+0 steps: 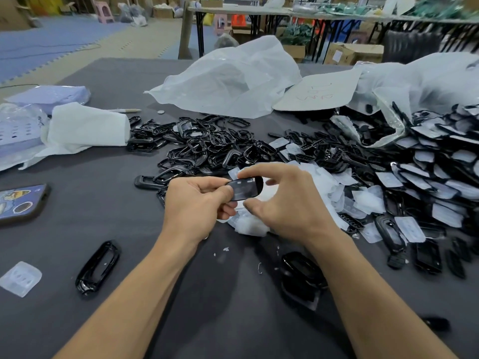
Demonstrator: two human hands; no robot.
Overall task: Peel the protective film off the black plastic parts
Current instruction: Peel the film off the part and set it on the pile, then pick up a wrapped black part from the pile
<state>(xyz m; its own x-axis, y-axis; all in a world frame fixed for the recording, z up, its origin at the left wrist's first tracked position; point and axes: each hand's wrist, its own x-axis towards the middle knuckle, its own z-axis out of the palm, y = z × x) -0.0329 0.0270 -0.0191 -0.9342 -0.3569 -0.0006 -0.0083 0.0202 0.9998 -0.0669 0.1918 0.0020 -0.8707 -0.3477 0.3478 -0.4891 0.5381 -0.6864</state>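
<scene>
Both forearms reach in from the near edge of the dark grey cloth-covered worktop [220, 294] and meet at its middle. The left hand [197, 200] is curled, its thumb pressed on top and its fingers folded underneath, clamping the left end of a black oval plastic part [246, 189]. The right hand [287, 200] arches over from the other side, index fingertip on the part's upper edge and thumb tip at its lower edge, pinching it, with the other fingers bent loosely behind. The part is held just above the worktop, face up and roughly level. Its surface is glossy with a greyish sheen and small pale marks along the top edge, and I cannot tell whether film still covers it. Right under the hands lies a heap of crumpled translucent white film pieces [248, 224]. Beyond is a pile of bare black plastic frames [207, 143], and to the right a larger pile of black parts with white film on them [427, 177]. A single black oval frame [97, 266] lies apart at the near left.
</scene>
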